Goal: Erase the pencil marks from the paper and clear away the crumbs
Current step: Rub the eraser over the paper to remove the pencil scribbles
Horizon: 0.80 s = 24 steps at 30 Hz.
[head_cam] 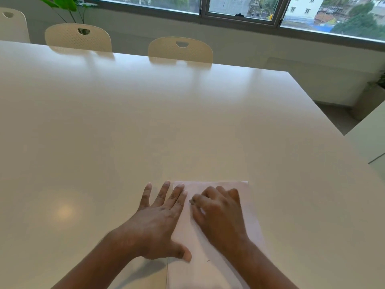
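Note:
A white sheet of paper (250, 209) lies on the table near its front edge. My left hand (160, 222) rests flat with fingers spread, across the paper's left edge, thumb on the sheet. My right hand (218, 213) sits on the paper's upper middle with fingers curled; a small grey tip, likely an eraser (191, 201), shows at its fingertips. The rest of that item is hidden in the hand. A tiny dark mark (208, 260) shows lower on the paper. The hand looks blurred.
The wide white table (145, 122) stretches ahead. Cream chairs (180, 50) stand along its far side, with a leafy plant (64, 5) and windows behind. Another white surface (370, 134) sits off the table's right edge.

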Each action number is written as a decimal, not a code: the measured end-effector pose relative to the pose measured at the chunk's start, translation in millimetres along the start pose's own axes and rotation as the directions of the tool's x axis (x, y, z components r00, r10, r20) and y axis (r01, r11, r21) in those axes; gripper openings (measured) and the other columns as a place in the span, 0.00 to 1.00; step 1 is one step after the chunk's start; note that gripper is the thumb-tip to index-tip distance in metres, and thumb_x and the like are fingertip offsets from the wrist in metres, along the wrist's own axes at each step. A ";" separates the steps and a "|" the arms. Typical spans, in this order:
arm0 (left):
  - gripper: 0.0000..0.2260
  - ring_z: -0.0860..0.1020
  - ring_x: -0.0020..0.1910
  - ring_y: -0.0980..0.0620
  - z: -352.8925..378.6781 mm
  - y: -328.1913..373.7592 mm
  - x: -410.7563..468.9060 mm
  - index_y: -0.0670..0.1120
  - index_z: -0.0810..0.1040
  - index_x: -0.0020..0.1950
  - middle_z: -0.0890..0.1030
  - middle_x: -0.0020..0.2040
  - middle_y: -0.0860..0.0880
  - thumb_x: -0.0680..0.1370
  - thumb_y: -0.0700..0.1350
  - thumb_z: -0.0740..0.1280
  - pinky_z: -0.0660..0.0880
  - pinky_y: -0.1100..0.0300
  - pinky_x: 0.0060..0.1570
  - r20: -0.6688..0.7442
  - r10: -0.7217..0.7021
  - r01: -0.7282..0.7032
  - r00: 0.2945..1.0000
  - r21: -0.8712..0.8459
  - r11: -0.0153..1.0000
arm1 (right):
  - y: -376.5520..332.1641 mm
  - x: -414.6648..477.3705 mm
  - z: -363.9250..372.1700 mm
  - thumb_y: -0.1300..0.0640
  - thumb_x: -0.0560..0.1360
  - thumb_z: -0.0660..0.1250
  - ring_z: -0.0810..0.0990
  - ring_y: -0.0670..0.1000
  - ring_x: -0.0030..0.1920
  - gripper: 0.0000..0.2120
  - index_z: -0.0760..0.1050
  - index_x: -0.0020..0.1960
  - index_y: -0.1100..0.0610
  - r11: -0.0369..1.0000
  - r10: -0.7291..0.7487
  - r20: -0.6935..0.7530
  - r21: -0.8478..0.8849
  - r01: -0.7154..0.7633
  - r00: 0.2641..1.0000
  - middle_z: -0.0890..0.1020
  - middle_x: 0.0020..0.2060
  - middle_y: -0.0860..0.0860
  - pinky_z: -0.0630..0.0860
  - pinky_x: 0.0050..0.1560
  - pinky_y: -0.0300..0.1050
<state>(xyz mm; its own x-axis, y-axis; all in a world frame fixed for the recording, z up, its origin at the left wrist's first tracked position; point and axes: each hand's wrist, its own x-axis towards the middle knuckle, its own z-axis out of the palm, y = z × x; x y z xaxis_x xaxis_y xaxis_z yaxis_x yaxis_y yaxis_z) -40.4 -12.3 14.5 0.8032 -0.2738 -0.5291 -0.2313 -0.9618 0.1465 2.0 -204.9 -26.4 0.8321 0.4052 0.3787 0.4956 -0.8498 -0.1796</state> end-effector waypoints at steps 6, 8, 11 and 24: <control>0.61 0.18 0.75 0.47 -2.1 1.7 -1.0 0.49 0.23 0.80 0.21 0.79 0.54 0.71 0.80 0.61 0.23 0.34 0.74 0.009 -0.010 0.010 1.000 0.012 1.000 | 46.3 20.4 -8.1 0.48 0.77 0.70 0.79 0.51 0.39 0.07 0.84 0.42 0.47 0.964 0.243 -0.091 -0.084 -0.251 0.966 0.83 0.37 0.44 0.60 0.44 0.49; 0.61 0.18 0.75 0.47 -2.5 2.3 -0.9 0.50 0.23 0.80 0.21 0.79 0.53 0.71 0.80 0.61 0.23 0.34 0.74 0.014 -0.011 0.011 1.000 0.011 1.000 | 28.0 13.7 -6.4 0.48 0.77 0.68 0.79 0.51 0.40 0.09 0.82 0.40 0.47 0.981 0.193 -0.084 -0.019 -0.195 0.978 0.82 0.37 0.45 0.63 0.45 0.50; 0.60 0.17 0.75 0.47 -3.3 2.8 -0.2 0.50 0.23 0.80 0.21 0.79 0.53 0.71 0.79 0.61 0.22 0.34 0.73 0.027 -0.015 0.015 1.000 0.009 1.000 | -6.2 -7.0 -2.3 0.46 0.78 0.65 0.76 0.49 0.40 0.10 0.82 0.42 0.47 0.999 0.033 -0.004 0.028 -0.032 0.999 0.80 0.37 0.44 0.67 0.46 0.52; 0.60 0.17 0.75 0.46 -6.0 4.1 -0.4 0.49 0.23 0.80 0.20 0.78 0.53 0.72 0.79 0.61 0.24 0.33 0.74 0.050 -0.021 0.019 0.999 0.036 0.999 | -6.2 -9.4 -2.5 0.46 0.78 0.65 0.77 0.49 0.41 0.11 0.83 0.42 0.47 0.999 0.000 0.003 0.040 -0.001 1.000 0.80 0.38 0.44 0.69 0.46 0.53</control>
<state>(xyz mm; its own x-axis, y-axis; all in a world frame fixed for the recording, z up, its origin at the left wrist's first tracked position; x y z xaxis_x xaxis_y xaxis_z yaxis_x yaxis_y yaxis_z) -38.3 -16.1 20.4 0.7794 -0.2528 -0.5733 -0.2351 -0.9661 0.1064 -9.5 -204.3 -26.5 0.8331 0.4059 0.3757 0.5046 -0.8359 -0.2159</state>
